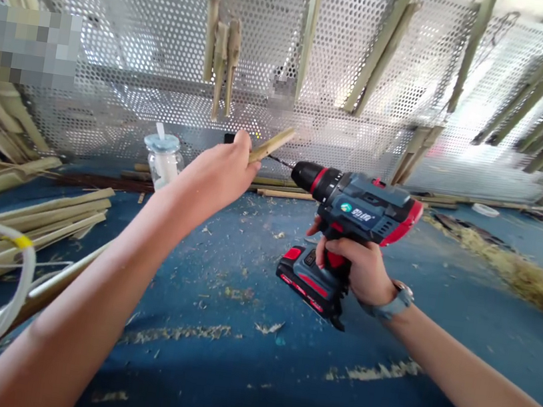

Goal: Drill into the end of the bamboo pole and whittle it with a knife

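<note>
One bamboo strip (274,144) juts toward two o'clock from the left hand (231,165), which is clamped on it, its long axis running eight to two. At four o'clock from the strip, the right hand (366,265) grips one drill (369,209), whose single bit (283,162) meets or nearly meets the strip; contact is unclear.

Looks to be a bamboo workshop. Can be recognised by bamboo strips (41,225) at nine o'clock, power drill (369,207) at three, perforated metal wall (269,35) at twelve, and scraps (269,328) over the blue surface (287,381) at six.
</note>
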The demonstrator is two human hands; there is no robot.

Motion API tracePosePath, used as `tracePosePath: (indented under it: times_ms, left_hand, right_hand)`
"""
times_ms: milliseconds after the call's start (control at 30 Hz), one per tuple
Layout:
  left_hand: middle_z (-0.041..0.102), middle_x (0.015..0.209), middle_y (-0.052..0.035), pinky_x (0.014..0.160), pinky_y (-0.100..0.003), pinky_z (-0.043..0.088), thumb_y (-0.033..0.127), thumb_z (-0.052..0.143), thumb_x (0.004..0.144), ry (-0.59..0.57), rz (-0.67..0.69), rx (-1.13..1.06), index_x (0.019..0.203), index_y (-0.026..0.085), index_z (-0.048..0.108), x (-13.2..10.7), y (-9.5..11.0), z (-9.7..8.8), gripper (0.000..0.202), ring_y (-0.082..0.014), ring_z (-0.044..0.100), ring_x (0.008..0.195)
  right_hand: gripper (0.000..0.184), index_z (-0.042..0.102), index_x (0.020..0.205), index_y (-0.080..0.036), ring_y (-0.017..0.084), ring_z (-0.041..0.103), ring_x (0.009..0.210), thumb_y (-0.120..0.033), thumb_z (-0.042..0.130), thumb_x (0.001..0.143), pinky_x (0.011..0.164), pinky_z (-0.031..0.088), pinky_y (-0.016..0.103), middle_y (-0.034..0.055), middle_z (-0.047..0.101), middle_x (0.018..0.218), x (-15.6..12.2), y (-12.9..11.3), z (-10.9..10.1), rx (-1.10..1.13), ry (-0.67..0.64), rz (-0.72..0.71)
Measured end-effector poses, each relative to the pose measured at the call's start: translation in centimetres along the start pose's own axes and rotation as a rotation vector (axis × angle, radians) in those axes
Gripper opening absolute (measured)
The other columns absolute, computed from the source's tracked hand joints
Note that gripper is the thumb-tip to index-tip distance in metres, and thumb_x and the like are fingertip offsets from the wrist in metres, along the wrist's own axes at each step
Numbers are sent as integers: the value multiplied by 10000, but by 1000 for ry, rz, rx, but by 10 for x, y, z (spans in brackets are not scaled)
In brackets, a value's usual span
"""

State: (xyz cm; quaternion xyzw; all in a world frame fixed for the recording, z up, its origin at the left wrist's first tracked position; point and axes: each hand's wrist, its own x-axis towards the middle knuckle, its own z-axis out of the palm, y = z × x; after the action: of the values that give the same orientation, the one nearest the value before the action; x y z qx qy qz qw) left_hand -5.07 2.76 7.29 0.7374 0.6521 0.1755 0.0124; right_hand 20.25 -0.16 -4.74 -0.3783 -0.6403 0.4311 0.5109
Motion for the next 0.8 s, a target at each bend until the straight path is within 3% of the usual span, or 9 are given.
tracePosePath:
  times_ms: [100,300,567,800]
  left_hand:
    - [710,1158,-199,811,-415,493,433,459,1057,27,-18,29,1355,135,508,2,4,7,424,-362,693,1023]
    - [722,1087,-165,799,-389,492,382,481,1045,43,30,43,1357,166,512,8,2,15,381,-341,690,1002]
    - [712,1105,-176,789,-402,481,419,443,1058,18,5,19,1338,166,510,8,3,15,383,-355,688,987]
    - [703,1204,-188,853,-412,481,453,432,1072,15,-28,7,1352,169,505,5,3,10,406,-350,670,1048]
  right_hand:
    - [246,629,577,-202,158,602,628,-222,609,822,673,494,339,58,724,862,-1,3,-3,-15,-24,-1]
    - [164,671,652,-210,176,600,662,-231,636,810,674,497,341,62,734,919,-1,3,-5,-19,-9,30]
    - [281,615,539,-230,223,601,759,-234,595,819,762,471,373,57,659,703,-1,0,-2,-66,-18,-6]
    - [265,595,546,-220,174,550,624,-221,592,811,690,449,372,53,690,768,-1,-2,-1,-44,-35,-10]
